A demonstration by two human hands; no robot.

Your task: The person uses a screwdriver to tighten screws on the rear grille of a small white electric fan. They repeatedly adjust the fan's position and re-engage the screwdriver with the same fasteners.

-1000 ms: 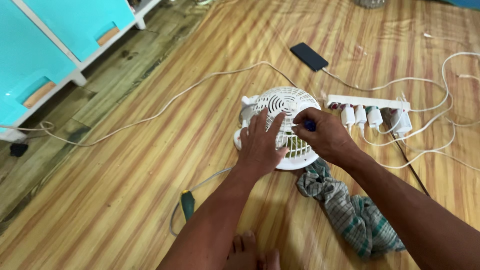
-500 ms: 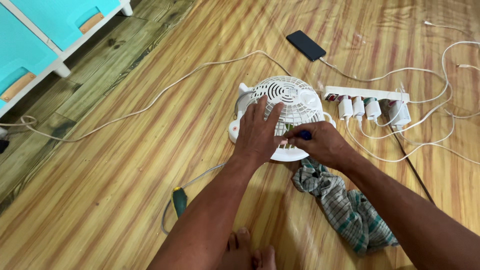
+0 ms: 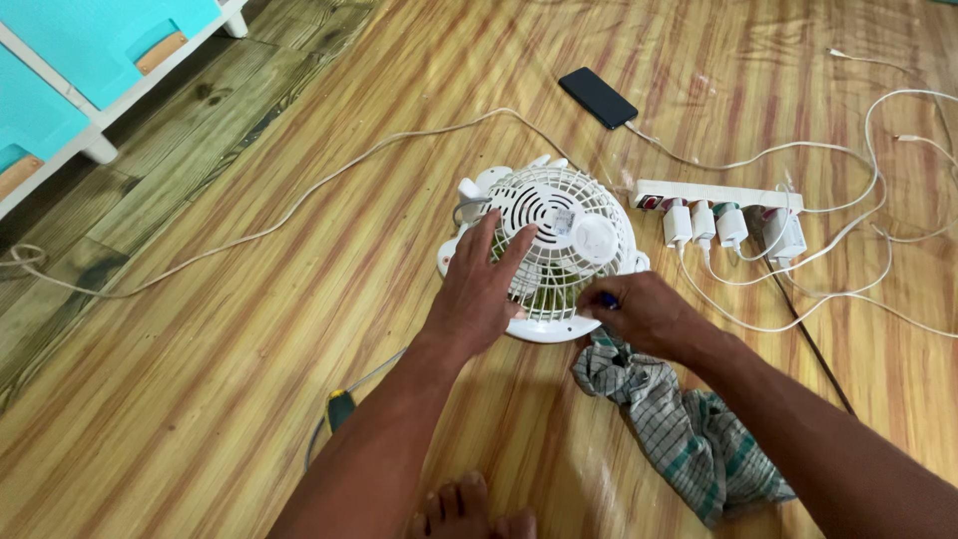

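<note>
A small white fan [image 3: 559, 225] lies grille-up on the wooden floor. My left hand [image 3: 481, 291] rests flat on the left part of its grille, fingers spread. My right hand [image 3: 644, 314] sits at the fan's lower right rim, fingers closed around a small blue-tipped tool [image 3: 607, 299] that is mostly hidden in the fist. A checked green-and-white cloth [image 3: 679, 424] lies under my right wrist.
A white power strip [image 3: 714, 195] with several plugs and tangled white cables lies right of the fan. A black phone [image 3: 597, 97] is farther away. A screwdriver with a yellow-green handle [image 3: 340, 408] lies beside my left forearm. Turquoise drawers [image 3: 70, 70] stand top left. My toes [image 3: 469, 511] show below.
My right hand has slid from the upper right of the grille down to the fan's lower right rim. My left hand stays on the grille. The view has shifted slightly.
</note>
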